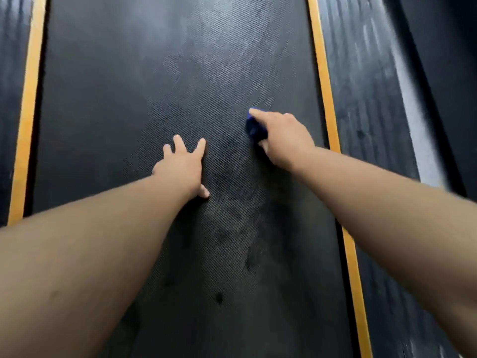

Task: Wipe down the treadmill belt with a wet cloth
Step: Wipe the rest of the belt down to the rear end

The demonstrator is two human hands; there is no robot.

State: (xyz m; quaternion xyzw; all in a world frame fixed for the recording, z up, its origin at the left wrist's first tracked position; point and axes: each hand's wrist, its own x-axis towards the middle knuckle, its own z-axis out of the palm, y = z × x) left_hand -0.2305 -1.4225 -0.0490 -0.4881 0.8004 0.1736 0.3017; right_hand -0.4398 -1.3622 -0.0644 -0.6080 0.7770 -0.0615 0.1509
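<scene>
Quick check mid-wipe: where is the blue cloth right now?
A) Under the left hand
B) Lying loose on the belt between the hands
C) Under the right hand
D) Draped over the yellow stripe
C: the blue cloth shows from under the right hand, pressed to the belt; the left hand rests bare on the belt.

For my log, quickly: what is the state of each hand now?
Left hand: open, flat on the black textured treadmill belt.
Right hand: holds a small blue cloth.

The right hand (284, 139) presses a blue cloth (255, 127) on the treadmill belt (116, 99); the left hand (182, 167) rests flat, fingers spread.
</scene>
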